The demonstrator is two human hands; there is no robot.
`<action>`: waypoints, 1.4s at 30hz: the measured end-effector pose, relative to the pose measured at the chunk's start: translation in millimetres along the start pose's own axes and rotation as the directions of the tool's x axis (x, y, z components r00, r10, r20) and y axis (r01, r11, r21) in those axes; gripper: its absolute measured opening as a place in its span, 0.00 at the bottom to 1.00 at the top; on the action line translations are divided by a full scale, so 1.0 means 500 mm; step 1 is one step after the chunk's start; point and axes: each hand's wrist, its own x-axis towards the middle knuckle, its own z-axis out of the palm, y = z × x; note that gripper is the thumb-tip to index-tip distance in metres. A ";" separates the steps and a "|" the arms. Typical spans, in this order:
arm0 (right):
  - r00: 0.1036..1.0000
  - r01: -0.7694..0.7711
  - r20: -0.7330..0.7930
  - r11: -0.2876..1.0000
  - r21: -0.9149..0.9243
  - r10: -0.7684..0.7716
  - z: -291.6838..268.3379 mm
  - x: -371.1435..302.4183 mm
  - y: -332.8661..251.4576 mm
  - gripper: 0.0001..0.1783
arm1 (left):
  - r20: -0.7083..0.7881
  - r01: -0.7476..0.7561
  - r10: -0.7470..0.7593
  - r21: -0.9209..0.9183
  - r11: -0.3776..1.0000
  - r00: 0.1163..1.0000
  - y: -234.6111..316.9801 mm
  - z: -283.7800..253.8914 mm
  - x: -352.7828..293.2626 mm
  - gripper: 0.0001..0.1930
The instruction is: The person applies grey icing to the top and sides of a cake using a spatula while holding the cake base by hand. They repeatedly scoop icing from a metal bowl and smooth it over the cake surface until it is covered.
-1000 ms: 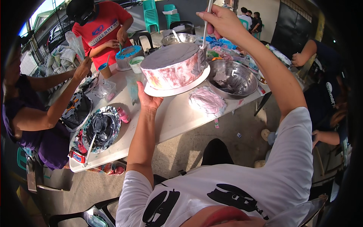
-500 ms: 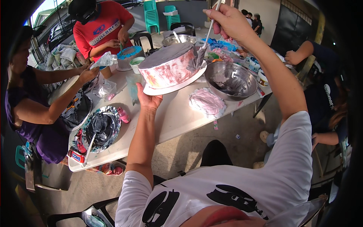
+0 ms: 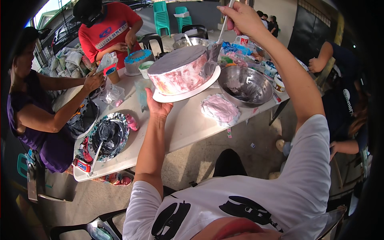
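A round cake [image 3: 176,76] with a grey top and pink-streaked sides is held up over the table on a white cake board [image 3: 188,93]. My left hand [image 3: 160,105] supports the board from below, palm up, with the thumb at its edge. Raised above the cake's right side, my right hand [image 3: 244,20] grips the pale handle of a spatula [image 3: 214,51]. Its grey-smeared blade points down against the cake's right side, where a patch of grey icing [image 3: 206,70] sits. A steel mixing bowl [image 3: 245,86] smeared with grey stands just right of the cake.
On the white table [image 3: 176,134] lie a pink-and-white folded cloth [image 3: 220,109], a bowl of dark icing [image 3: 108,136] and a pink bottle [image 3: 131,122]. One person in purple [image 3: 44,108] holds a bag at left. Another in red [image 3: 108,32] works behind a blue-topped cake [image 3: 138,60].
The spatula has shifted slightly up and right along the cake's side, and the grey patch there looks more spread. At left, the person in purple has lowered the bag toward a brown cup.
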 end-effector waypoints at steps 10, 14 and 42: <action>0.987 0.129 0.095 0.991 -0.030 -0.126 0.028 0.008 0.026 0.15 | -0.007 -0.021 0.020 -0.042 0.999 1.000 0.003 0.003 -0.003 0.38; 0.974 0.214 0.092 0.974 -0.081 -0.206 0.050 0.020 0.035 0.18 | 0.032 0.014 -0.013 -0.034 0.999 0.999 0.005 -0.002 0.000 0.38; 0.992 0.109 0.063 0.994 0.017 -0.110 0.004 0.014 -0.069 0.12 | 0.064 0.043 -0.044 0.013 0.999 0.997 0.001 0.005 0.000 0.40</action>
